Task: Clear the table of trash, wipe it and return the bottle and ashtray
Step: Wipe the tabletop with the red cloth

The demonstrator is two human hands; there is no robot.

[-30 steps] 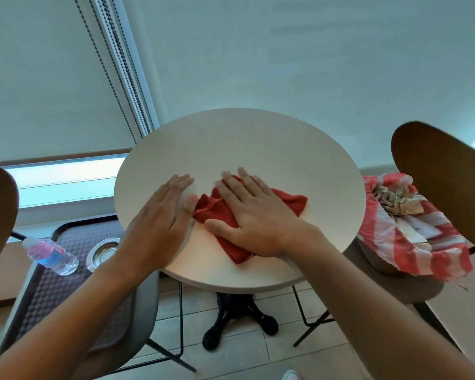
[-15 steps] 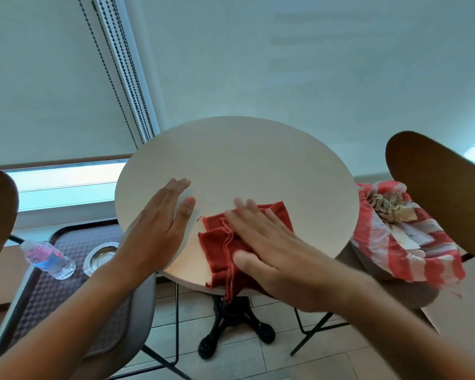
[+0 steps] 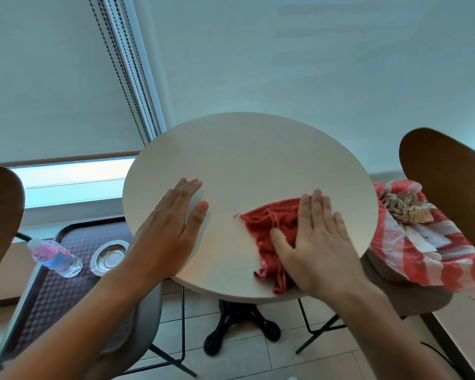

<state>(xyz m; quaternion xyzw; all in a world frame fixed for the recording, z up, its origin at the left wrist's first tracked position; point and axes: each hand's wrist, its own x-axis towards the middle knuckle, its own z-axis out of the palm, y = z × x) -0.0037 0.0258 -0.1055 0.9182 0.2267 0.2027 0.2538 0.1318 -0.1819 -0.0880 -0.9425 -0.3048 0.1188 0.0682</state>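
- Bottle (image 3: 55, 257): lying on its side on dark tray (image 3: 55, 303), far left, off the bench; not yet returned.
- Ashtray (image 3: 109, 258): metal, same tray, just right of bottle; also to go back.
- Left hand (image 3: 173, 226): flat, fingers straight, palm pressing bench (image 3: 252, 160) near its left edge; holds nothing, prob. steadying.
- Red cloth (image 3: 269, 229): bunched, on bench's near-right part, one fold at the near rim.
- Right hand (image 3: 317, 242): flat, fingers extended, pressing down on cloth; wipe in hand.
- Striped bag (image 3: 433, 259): on chair at right, off bench, crumpled paper inside.
- Status: bench top shows no trash, so clearing looks done; wiping underway; return of both items left.
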